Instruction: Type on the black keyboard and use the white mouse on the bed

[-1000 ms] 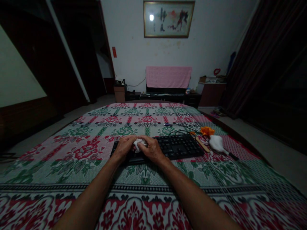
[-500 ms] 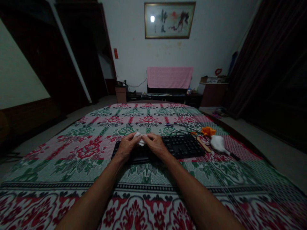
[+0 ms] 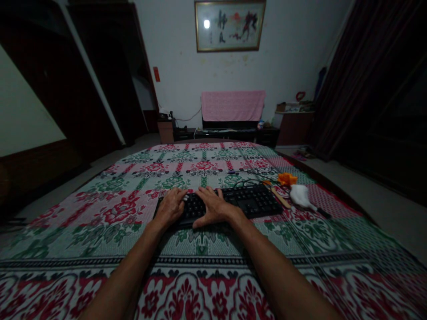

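Note:
A black keyboard (image 3: 248, 202) lies on the patterned cloth in front of me. My left hand (image 3: 171, 206) is over its left end, fingers curled and pressed down. A small bit of white tissue (image 3: 186, 197) shows at those fingertips; most of it is hidden under the hand. My right hand (image 3: 213, 205) rests on the keys just to the right, open, with thumb and fingers spread and nothing visible in it. Dark keys show between the two hands.
Right of the keyboard lie a wooden stick (image 3: 281, 198), a crumpled orange cloth (image 3: 287, 179) and a white bundle (image 3: 300, 195) with a dark-handled tool (image 3: 323, 213). A black cable (image 3: 248, 182) loops behind the keyboard. The patterned tablecloth (image 3: 133, 240) covers the table.
Both hands were together, pinching the white tissue above the keyboard. They have parted and lowered onto the keys; the right hand let go and spread, while the tissue stays under the left fingertips.

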